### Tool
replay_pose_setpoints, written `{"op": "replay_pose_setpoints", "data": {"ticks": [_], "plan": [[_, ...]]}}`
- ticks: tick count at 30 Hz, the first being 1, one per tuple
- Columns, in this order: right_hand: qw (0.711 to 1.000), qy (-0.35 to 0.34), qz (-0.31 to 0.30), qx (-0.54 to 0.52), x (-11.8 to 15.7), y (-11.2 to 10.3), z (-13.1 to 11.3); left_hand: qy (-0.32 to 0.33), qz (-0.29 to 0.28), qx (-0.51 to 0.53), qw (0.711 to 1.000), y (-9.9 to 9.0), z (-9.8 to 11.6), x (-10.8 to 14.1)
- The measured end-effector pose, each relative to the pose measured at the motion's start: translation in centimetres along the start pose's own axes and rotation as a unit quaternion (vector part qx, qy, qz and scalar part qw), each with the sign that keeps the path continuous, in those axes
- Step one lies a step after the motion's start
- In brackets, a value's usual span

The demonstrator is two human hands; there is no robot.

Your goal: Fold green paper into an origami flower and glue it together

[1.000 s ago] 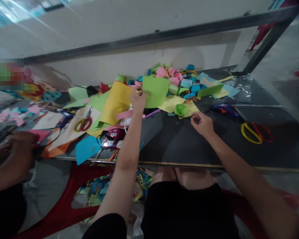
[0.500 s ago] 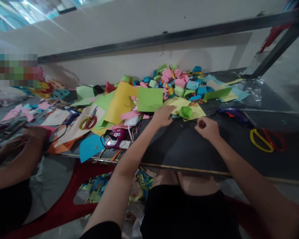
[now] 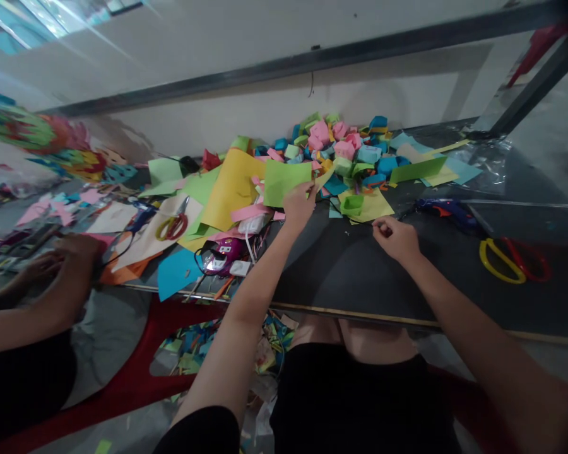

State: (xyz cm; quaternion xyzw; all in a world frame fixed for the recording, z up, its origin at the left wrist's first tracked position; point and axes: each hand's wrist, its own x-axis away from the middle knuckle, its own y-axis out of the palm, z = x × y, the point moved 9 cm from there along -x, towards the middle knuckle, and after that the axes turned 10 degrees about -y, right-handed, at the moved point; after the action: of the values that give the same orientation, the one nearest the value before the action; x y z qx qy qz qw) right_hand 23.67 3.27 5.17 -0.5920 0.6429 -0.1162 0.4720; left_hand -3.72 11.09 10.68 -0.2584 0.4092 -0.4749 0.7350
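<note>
My left hand is closed on a pale yellow paper, lifted and tilted beside a flat green sheet. Right of it, a small green folded paper piece lies on another yellow sheet. My right hand rests over the dark table, its fingers curled together; whatever is between them is too small to name. Behind both hands is a heap of small folded paper pieces in pink, blue and green.
A purple glue gun and red-yellow scissors lie at the right. At the left are a purple power strip, a yellow sheet, more scissors and another person's hands.
My left hand has closed on the yellow paper and lifted it, moving slightly left. The green folded piece has tipped over. My right hand stays curled in nearly the same place.
</note>
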Motion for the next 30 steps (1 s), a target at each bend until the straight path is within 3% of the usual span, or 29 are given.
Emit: {"op": "replay_pose_setpoints", "data": {"ticks": [5, 8, 11, 14, 19, 22, 30], "plan": [[0.997, 0.023, 0.024, 0.074, 0.1, -0.8, 0.2, 0.022, -0.039, -0.013, 0.999, 2.7, -0.3, 0.8], [0.982, 0.047, 0.064, 0.172, 0.3, -1.9, 0.5, 0.059, -0.024, 0.004, 0.998, 2.9, 0.2, 1.7], [0.974, 0.06, 0.042, 0.212, 0.3, -1.7, 1.0, 0.207, -0.041, 0.008, 0.977, 3.0, 4.0, 4.6], [0.976, 0.054, -0.011, 0.209, 0.2, -0.8, 1.4, 0.35, -0.154, -0.052, 0.923, 5.8, 8.9, 8.6], [0.989, -0.072, -0.117, 0.048, 0.3, 1.3, -0.9, 0.311, -0.185, -0.163, 0.918, 10.0, 13.0, 7.7], [0.98, -0.111, -0.165, -0.033, 0.8, 1.7, -2.1, 0.298, -0.211, -0.182, 0.913, 11.7, 13.1, 6.1], [0.982, -0.115, -0.148, -0.033, 0.7, 1.6, -1.9, 0.325, -0.205, -0.209, 0.899, 11.7, 13.5, 6.5]]}}
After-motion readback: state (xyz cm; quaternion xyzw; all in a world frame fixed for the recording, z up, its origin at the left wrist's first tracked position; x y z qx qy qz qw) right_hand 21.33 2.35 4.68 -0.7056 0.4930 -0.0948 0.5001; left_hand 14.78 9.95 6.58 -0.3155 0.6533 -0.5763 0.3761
